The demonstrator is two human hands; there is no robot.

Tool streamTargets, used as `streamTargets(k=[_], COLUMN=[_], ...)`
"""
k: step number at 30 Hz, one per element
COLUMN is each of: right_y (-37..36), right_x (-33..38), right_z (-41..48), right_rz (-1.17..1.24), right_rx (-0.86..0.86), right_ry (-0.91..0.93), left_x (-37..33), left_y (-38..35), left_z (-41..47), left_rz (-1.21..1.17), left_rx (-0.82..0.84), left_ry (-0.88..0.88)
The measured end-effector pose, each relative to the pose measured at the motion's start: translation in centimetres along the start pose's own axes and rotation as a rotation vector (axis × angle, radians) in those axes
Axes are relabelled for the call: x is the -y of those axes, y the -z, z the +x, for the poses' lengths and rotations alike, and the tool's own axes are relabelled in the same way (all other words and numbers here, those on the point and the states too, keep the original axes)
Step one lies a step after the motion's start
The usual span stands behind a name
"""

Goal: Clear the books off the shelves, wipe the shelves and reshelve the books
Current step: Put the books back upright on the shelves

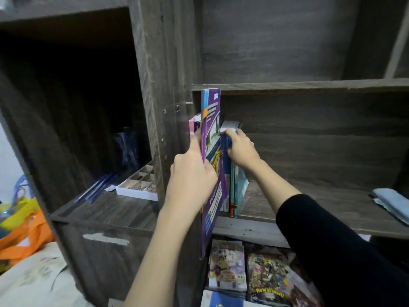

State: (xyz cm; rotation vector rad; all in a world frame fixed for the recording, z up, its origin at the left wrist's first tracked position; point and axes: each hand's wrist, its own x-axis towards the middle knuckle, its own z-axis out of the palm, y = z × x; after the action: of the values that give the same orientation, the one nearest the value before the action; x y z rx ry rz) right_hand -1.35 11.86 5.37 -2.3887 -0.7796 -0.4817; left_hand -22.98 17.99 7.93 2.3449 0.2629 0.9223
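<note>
A tall purple book (211, 129) stands upright at the left end of the dark wooden shelf (309, 200), sticking out past its front edge. My left hand (190, 176) grips this book by its near edge, index finger stretched up along the cover. To its right stand several thinner books (235, 185), blue and teal. My right hand (240, 147) curls over the top of these books and holds them. A pink book (194, 122) shows behind the purple one.
A folded light blue cloth (391, 202) lies at the shelf's right end. Comics (265, 275) are stacked on the shelf below. The left compartment holds a white divided tray (141, 185) and blue pens (97, 189). An orange and yellow bag (22, 227) sits at far left.
</note>
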Motion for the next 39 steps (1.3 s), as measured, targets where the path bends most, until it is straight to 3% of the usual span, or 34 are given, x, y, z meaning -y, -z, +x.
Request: streamTargets(k=[7, 23, 33, 39], right_y=[-0.2, 0.5, 0.5, 0.3], right_x=[-0.5, -1.2, -1.4, -1.5], right_z=[0.0, -1.2, -1.4, -1.3], right_rz=[0.001, -0.025, 0.018, 0.008], right_rx=[-0.02, -0.151, -0.145, -0.159], right_ry=[-0.002, -0.032, -0.008, 0.006], left_x=[-0.4, -3.5, -4.4, -4.8], left_y=[-0.7, 0.1, -2.2, -2.1], left_z=[0.8, 2.0, 4.0, 3.8], left_rz=[0.074, 0.171, 0.338, 0.302], left_rx=[0.015, -0.018, 0.009, -0.009], left_ry=[0.083, -0.008, -0.004, -0.047])
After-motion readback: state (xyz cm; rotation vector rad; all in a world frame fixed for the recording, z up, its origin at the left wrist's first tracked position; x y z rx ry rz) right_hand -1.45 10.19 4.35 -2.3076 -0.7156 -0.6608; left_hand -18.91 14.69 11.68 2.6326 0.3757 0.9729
